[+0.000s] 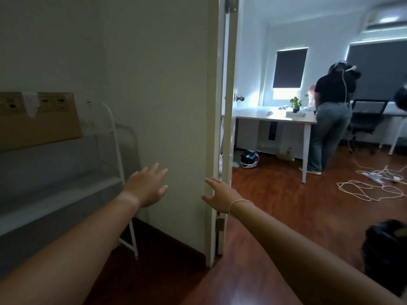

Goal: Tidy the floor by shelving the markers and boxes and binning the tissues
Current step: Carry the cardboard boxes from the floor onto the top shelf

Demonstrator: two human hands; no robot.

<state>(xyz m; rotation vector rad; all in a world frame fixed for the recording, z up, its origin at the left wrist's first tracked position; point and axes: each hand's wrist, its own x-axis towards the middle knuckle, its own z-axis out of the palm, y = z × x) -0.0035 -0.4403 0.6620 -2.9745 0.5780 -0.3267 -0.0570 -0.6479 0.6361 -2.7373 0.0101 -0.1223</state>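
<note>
Right now I have both hands out in front of me with nothing in them. My left hand (147,187) is spread, fingers straight and apart, hanging in front of the wall. My right hand (220,198) is just as loose, fingers apart, its fingertips close to the edge of the door frame (212,128); I cannot tell whether they touch it.

The shelf (66,190) stands just to the left of my left hand, a white metal rack with a cardboard box (39,122) resting on its upper level, above and well left of that hand. No markers, tissues or bin show anywhere in my view, so I cannot say where they lie. The floor (275,205) beyond my right hand carries only a helmet (249,159) and a tangle of white cable (370,186), with another person (332,119) standing at a tabletop (273,118) far ahead and to the right.

I judge this to be a moment between carries: hands free, standing beside the shelf, nothing in transit. The next move, as I read it, calls for turning the head down and round to find whatever is left on the floor, then stooping and closing a hand on one item before coming back here or heading to the bin.
</note>
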